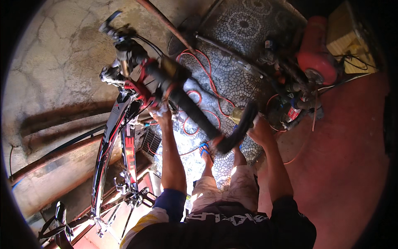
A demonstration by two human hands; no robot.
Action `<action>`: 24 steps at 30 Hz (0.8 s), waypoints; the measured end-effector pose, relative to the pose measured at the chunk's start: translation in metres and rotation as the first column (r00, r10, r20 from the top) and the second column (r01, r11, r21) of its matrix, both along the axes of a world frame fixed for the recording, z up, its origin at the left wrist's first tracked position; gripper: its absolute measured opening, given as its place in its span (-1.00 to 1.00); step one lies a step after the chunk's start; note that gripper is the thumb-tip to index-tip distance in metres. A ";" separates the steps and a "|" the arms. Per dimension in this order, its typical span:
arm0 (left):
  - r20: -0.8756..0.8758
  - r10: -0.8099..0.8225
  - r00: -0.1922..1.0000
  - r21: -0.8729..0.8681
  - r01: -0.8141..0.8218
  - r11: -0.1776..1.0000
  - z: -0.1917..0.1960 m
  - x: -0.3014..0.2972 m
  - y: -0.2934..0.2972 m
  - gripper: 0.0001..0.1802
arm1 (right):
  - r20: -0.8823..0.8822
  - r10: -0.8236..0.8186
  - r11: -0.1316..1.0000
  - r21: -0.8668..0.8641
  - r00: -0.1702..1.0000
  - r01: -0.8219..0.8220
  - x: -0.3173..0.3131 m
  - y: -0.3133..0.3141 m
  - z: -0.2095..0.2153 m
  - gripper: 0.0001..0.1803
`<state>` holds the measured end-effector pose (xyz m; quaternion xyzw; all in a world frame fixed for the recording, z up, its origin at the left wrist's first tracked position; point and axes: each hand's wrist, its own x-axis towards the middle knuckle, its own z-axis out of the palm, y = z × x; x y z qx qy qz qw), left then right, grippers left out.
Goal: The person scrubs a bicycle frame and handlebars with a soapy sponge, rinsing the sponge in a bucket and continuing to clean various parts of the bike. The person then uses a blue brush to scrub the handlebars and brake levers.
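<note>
A black and red bicycle frame [111, 133] stands tilted at my left, with white lettering on its tubes. Above it are handlebars [118, 35] and red metal parts [141, 89]. My left hand [161, 111], whitened with what looks like foam, is closed against these red parts; what its fingers hold is hidden. From there a thick dark bar [192, 112], smeared by motion, slants down to the right. A long black crosspiece [238, 130] sits at its end, its kind unclear. My right hand [261, 130] is closed at the crosspiece's right side, its fingers partly hidden.
Orange hose [213, 89] loops over the wet, patterned floor [238, 31]. A red tank-like machine [317, 50] stands far right beside a wooden box [350, 43]. A bottle [292, 113] lies near it. A drain grate [151, 143] and low wall ledge [58, 157] are left.
</note>
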<state>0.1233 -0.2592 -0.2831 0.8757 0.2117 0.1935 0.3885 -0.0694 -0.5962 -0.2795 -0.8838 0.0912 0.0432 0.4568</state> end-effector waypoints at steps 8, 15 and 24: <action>0.027 -0.204 0.979 -0.037 0.205 0.978 0.015 -0.061 0.056 -0.47 | -0.087 -0.022 0.925 0.375 0.996 0.053 0.083 0.020 -0.038 -0.38; -0.046 -0.276 0.960 -0.097 0.271 0.958 0.016 -0.127 0.094 -0.47 | -0.154 0.419 0.620 0.769 0.895 -0.158 0.201 0.091 -0.005 -0.42; -0.115 -0.412 0.904 -0.129 0.397 0.909 0.032 -0.119 0.097 -0.47 | 0.487 0.238 0.855 0.306 0.840 -0.420 0.231 0.204 -0.072 -0.74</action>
